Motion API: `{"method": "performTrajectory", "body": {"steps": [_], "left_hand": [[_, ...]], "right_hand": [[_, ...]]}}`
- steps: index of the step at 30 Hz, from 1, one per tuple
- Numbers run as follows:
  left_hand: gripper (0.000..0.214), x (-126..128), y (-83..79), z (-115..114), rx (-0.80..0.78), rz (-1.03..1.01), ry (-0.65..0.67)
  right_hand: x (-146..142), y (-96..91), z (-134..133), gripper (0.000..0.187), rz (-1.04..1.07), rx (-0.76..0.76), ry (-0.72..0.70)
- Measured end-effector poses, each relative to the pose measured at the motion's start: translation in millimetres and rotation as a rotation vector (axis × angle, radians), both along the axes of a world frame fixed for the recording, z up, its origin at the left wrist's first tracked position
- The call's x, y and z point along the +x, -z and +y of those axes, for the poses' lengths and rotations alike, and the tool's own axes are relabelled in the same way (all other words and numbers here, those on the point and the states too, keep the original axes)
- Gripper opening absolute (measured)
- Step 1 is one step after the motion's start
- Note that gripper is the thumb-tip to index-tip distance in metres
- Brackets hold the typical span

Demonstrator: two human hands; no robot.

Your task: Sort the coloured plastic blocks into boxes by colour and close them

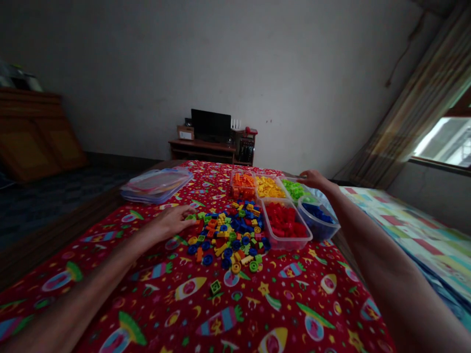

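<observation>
My left hand (175,220) reaches to the left edge of a pile of mixed toy building bricks (230,233). Its thumb and fingers close around a small green building brick (190,217). My right hand (314,179) is above the far rim of a clear plastic container of light green bricks (293,190). Its fingers stretch to the left, apart, with no brick visible in them. Beside that container are clear boxes of yellow bricks (270,187), orange bricks (243,185) and red bricks (285,219), and a round tub of dark blue bricks (318,214).
A stack of plastic lids (158,184) lies at the left of the table. One dark green brick (215,287) sits apart, nearer me, on the red patterned cloth (184,314). A bed (415,220) adjoins on the right. A monitor (211,123) stands on a desk by the wall.
</observation>
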State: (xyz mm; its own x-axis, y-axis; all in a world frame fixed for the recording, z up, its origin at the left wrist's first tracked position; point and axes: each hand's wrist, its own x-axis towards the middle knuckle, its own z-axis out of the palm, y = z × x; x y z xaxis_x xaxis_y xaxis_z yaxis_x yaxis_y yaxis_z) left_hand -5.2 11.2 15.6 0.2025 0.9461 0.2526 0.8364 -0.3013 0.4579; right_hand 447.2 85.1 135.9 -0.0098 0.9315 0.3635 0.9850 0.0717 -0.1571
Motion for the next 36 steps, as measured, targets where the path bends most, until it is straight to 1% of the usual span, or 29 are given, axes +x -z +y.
{"method": "performTrajectory", "body": {"steps": [2,4,6,8,11,14,16,19,22,25,27,29,32,34,36], "left_hand": [[0.042,5,4.6,2,0.078,0.022,0.003],[0.046,11,9.7,1,0.095,0.042,0.053],[0.046,15,13.4,-2,0.076,0.040,0.118],[0.041,18,14.3,-5,0.057,0.020,0.160],[0.030,22,11.0,-9,0.058,-0.008,0.146],[0.020,24,6.0,-12,0.078,-0.038,0.104],[0.015,25,4.3,-13,0.077,-0.072,0.099],[0.013,23,5.0,-12,0.011,-0.137,0.094],[0.021,19,7.7,-12,-0.092,-0.273,0.081],[0.036,15,9.0,-14,-0.195,-0.473,0.065],[0.043,13,8.6,-16,-0.225,-0.546,0.060],[0.048,12,7.3,-17,-0.232,-0.543,0.082],[0.053,11,4.0,-16,-0.282,-0.432,0.138],[0.051,10,1.0,-14,-0.310,-0.344,0.159],[0.050,10,-2.5,-16,-0.307,-0.314,0.153]], "right_hand": [[-7,-6.0,-5,0.026,0.029,0.012,0.016],[-20,-10.2,-13,0.030,0.084,0.007,-0.013],[-39,-11.2,-24,0.030,0.155,0.023,-0.117],[-61,-8.1,-39,0.030,0.225,0.048,-0.250],[-97,3.8,-65,0.030,0.322,0.050,-0.458],[-133,21.9,-88,0.028,0.328,0.000,-0.630],[-155,35.5,-98,0.026,0.283,-0.024,-0.700],[-177,53.5,-104,0.021,0.198,-0.041,-0.724],[-187,64.0,-107,0.019,0.093,-0.072,-0.713],[-188,67.1,-113,0.017,0.012,-0.091,-0.719],[-186,67.2,-116,0.016,-0.007,-0.084,-0.726],[-185,67.1,-118,0.015,-0.009,-0.085,-0.736],[-185,67.7,-118,0.014,-0.020,-0.101,-0.743],[-186,68.4,-118,0.014,-0.032,-0.094,-0.739],[-187,68.6,-119,0.016,-0.043,-0.073,-0.745]]}}
